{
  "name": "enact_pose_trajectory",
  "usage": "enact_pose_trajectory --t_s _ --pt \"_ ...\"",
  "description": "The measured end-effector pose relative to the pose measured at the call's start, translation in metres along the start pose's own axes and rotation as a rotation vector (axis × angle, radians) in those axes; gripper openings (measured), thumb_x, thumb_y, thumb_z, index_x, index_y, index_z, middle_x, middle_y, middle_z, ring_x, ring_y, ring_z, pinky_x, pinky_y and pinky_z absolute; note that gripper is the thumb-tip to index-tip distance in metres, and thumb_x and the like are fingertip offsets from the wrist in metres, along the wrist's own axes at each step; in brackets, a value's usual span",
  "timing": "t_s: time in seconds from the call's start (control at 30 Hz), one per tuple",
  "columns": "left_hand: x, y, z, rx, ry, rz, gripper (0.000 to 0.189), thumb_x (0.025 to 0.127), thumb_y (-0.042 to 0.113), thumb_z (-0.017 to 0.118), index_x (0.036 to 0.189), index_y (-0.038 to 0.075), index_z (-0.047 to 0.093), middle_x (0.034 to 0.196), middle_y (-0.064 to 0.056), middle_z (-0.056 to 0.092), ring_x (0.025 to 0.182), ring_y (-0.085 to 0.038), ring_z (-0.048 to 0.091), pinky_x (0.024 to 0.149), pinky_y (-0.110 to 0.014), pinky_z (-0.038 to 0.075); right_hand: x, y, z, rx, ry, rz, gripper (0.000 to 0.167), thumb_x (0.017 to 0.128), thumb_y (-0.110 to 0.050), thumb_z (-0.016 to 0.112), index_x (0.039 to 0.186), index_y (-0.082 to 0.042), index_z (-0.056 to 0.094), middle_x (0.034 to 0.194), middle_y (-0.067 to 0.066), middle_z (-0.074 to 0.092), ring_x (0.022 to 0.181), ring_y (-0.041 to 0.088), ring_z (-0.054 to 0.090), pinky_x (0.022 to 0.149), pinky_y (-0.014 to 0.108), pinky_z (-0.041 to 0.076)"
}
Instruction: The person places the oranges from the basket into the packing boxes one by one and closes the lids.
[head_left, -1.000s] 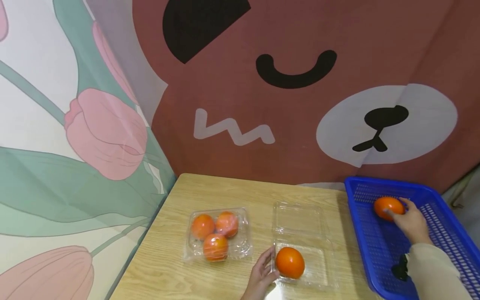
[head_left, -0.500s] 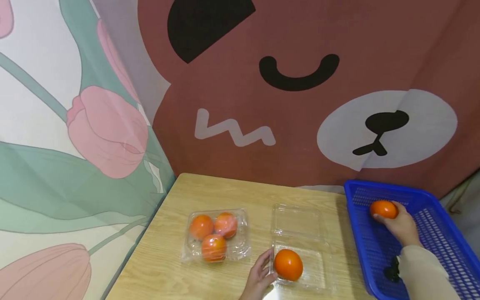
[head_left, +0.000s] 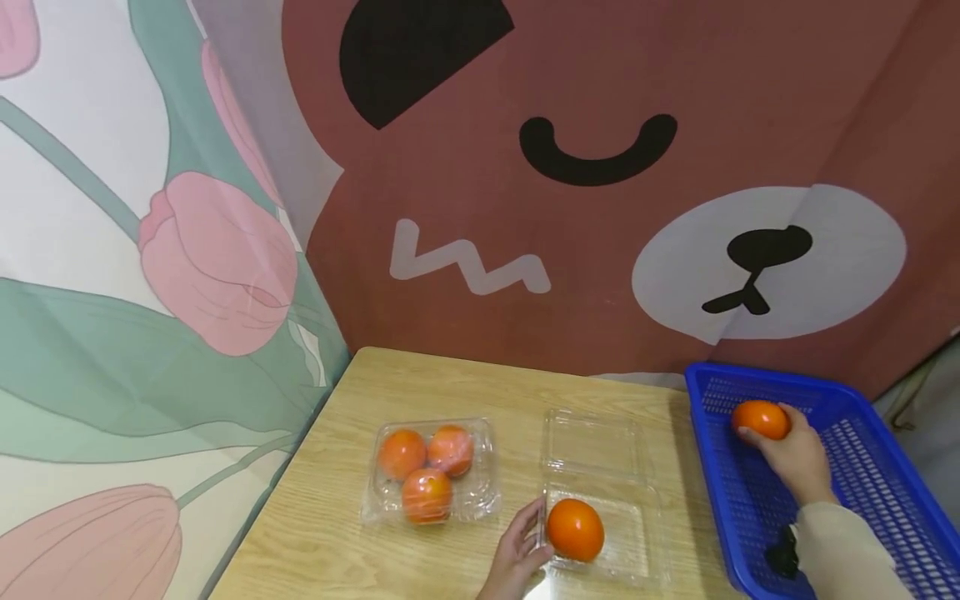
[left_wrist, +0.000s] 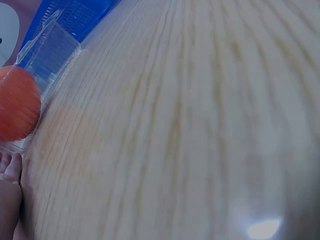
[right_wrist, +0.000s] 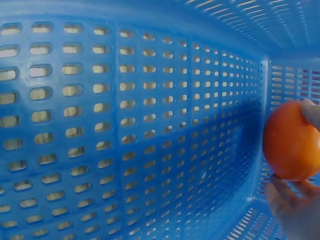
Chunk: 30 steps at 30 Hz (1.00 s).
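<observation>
In the head view, my right hand point(head_left: 798, 454) grips a smooth, round, orange-coloured fruit point(head_left: 759, 419) inside the blue plastic basket point(head_left: 708, 467). The right wrist view shows the thumb above this fruit point(right_wrist: 290, 142) and fingers below it, near the basket's end wall. My left hand point(head_left: 517, 546) touches the left edge of an open clear plastic clamshell box point(head_left: 626, 533), thumb by the front corner and fingers fairly straight. A second orange-coloured fruit point(head_left: 575, 530) sits in the left part of that box's base. The box's lid point(head_left: 596, 442) lies folded back behind it.
A closed clear box point(head_left: 480, 492) holding three similar fruits stands left on the wooden table point(head_left: 322, 500). A dark object point(head_left: 782, 552) shows beside the right sleeve, over the basket. Printed cloth walls point(head_left: 465, 333) rise behind and to the left.
My right hand has moved slightly left within the basket with the fruit, its grip closing further round it. My left hand stays at the open box's edge. The head view has shifted a little.
</observation>
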<state>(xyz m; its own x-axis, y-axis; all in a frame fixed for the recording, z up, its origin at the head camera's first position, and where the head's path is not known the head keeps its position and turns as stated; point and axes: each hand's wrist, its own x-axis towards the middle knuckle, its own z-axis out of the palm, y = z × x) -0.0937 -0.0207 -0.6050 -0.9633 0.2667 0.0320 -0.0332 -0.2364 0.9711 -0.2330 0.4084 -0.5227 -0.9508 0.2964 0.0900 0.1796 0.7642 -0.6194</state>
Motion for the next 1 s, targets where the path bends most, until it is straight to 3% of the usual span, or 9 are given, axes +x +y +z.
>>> enact_pose_trajectory --t_s 0.1,0.4,0.6,0.83,1.0 --pt "-0.001 0.002 0.000 -0.011 0.009 -0.014 0.064 0.091 0.004 0.060 0.150 -0.001 0.036 0.150 -0.032 0.035 0.129 -0.046 0.044 0.097 -0.062 0.043 -0.002 -0.006 -0.003 0.026 0.020 0.025 0.085 0.095 -0.037 0.065 0.148 0.013 0.021 0.134 0.046 0.035 0.112 0.059 0.042 0.091 0.071 0.035" --pt "-0.001 0.004 0.003 -0.057 0.008 -0.039 0.063 0.092 0.004 0.060 0.151 0.002 0.036 0.153 -0.029 0.032 0.130 -0.044 0.044 0.095 -0.058 0.046 -0.005 -0.028 -0.028 0.115 0.049 0.033 0.085 0.097 -0.037 0.060 0.152 0.010 0.014 0.144 0.045 0.028 0.119 0.061 0.036 0.095 0.073 0.032" --pt "0.001 0.001 0.002 -0.039 -0.003 -0.005 0.064 0.092 0.003 0.060 0.150 -0.002 0.034 0.151 -0.031 0.032 0.131 -0.048 0.041 0.099 -0.058 0.044 -0.009 -0.037 -0.044 0.131 0.027 0.020 0.086 0.098 -0.039 0.057 0.152 0.010 0.011 0.147 0.045 0.022 0.120 0.062 0.034 0.093 0.076 0.032" --pt "-0.001 0.002 0.002 -0.046 0.012 -0.051 0.065 0.091 0.004 0.061 0.151 0.003 0.035 0.152 -0.028 0.033 0.131 -0.044 0.043 0.096 -0.059 0.045 -0.018 -0.050 -0.056 0.119 -0.015 0.009 0.089 0.098 -0.042 0.057 0.153 0.010 0.010 0.143 0.047 0.024 0.116 0.063 0.036 0.088 0.074 0.036" --pt "0.000 0.003 0.003 -0.045 0.011 -0.049 0.065 0.092 0.004 0.061 0.151 0.002 0.036 0.152 -0.028 0.034 0.130 -0.042 0.045 0.095 -0.057 0.045 -0.031 -0.063 -0.061 0.083 -0.044 -0.061 0.088 0.097 -0.040 0.060 0.151 0.011 0.012 0.138 0.049 0.028 0.109 0.062 0.040 0.079 0.071 0.041"
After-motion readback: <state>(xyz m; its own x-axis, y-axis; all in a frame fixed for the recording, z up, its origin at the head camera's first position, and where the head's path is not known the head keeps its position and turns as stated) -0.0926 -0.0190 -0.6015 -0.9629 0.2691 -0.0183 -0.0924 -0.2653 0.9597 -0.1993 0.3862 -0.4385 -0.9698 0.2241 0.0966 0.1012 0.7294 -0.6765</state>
